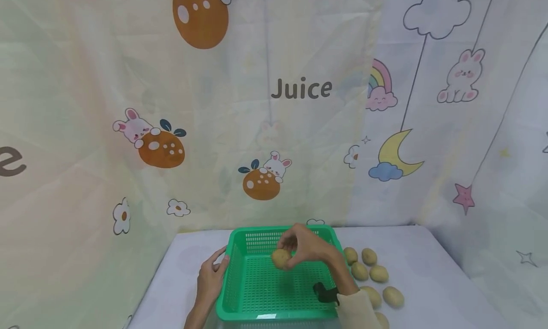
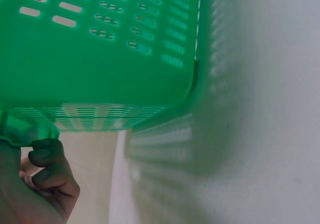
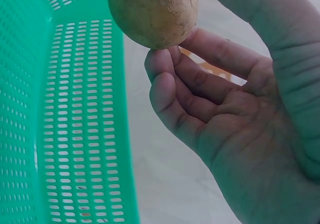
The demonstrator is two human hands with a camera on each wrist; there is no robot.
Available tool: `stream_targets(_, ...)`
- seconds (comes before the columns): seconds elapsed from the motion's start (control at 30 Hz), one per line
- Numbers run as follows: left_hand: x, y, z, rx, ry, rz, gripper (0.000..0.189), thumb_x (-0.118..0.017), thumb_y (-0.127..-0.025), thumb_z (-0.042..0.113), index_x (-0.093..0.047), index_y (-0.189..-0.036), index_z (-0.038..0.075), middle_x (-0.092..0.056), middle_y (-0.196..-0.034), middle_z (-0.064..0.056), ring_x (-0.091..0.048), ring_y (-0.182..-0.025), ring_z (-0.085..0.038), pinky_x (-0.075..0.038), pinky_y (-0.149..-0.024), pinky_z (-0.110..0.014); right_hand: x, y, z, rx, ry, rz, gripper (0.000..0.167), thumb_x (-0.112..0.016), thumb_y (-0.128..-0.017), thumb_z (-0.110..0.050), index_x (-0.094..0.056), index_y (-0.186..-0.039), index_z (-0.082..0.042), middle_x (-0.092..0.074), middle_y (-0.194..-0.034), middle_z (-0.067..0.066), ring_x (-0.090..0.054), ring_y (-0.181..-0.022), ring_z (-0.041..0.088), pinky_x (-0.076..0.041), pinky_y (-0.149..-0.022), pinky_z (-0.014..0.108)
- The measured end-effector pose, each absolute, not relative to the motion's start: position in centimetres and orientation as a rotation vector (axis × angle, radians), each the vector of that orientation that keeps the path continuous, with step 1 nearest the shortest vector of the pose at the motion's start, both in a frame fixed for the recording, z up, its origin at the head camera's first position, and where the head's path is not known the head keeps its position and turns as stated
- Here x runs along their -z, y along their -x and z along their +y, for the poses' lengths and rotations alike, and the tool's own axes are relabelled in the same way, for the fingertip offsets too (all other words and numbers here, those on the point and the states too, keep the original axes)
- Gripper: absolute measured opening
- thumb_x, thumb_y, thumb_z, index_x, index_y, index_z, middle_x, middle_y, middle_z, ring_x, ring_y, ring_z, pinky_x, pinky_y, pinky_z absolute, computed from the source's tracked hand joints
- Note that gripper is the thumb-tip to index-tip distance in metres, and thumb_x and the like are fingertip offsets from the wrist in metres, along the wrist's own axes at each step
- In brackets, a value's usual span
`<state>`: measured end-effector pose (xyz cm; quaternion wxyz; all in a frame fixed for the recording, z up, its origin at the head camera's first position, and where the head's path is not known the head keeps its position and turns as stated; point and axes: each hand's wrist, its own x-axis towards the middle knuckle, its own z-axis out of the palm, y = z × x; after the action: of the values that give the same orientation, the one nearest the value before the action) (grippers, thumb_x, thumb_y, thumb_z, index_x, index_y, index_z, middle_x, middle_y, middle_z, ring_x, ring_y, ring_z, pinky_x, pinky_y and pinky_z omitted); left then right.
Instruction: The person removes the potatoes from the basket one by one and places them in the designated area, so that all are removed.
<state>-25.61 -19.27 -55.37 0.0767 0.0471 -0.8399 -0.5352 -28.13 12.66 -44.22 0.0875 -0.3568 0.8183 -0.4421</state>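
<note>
My right hand [image 1: 307,244] pinches a potato [image 1: 280,258] between thumb and fingers, above the inside of a green plastic basket [image 1: 229,276]. In the right wrist view, the potato [image 3: 152,16] shows smooth yellowish-brown skin, partly cut off by the frame's top. At the basket's left side, my left hand [image 1: 210,277] holds the rim. The left wrist view shows its fingers [image 2: 52,176] curled at the rim, beside the slotted outer wall [image 2: 95,78]. The basket's floor shows no potatoes where it is visible; my right forearm hides part of it.
Several potatoes [image 1: 378,274] lie on the white tabletop [image 1: 424,281] just right of the basket, some partly hidden by my right arm. A dark strap [image 1: 326,293] is around the right wrist. Printed curtains [image 1: 299,143] hang behind the table and at both sides.
</note>
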Motion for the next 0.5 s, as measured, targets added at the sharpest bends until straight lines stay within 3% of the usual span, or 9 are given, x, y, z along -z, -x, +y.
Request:
stream_targets(0.3, 55.2, 25.5, -19.3, 1.622, -0.143, -2.525, 0.048, -0.06, -0.113, 0.032, -0.06, -0.156, 0.01, -0.071, -0.066, -0.001, -0.063, -0.056, -0.015, -0.046, -0.053, -0.026, 42.9, 27.0, 14.3, 1.308, 1.065, 2.512, 0.028, -0.093, -0.072, -0.008, -0.083, -0.099, -0.009, -0.08, -0.089, 0.006, -0.071, -0.077, 0.014, -0.065, -0.076, 0.039)
stream_targets(0.5, 55.1, 25.5, -19.4, 1.617, -0.141, -2.533, 0.049, -0.06, -0.114, 0.034, -0.06, -0.156, 0.011, -0.074, -0.068, -0.001, -0.065, -0.056, -0.015, -0.047, -0.054, -0.026, 42.3, 26.0, 15.8, 1.316, 0.992, 2.566, 0.031, -0.095, -0.072, -0.007, -0.083, -0.1, -0.011, -0.079, -0.089, 0.003, -0.072, -0.079, 0.017, -0.064, -0.077, 0.035)
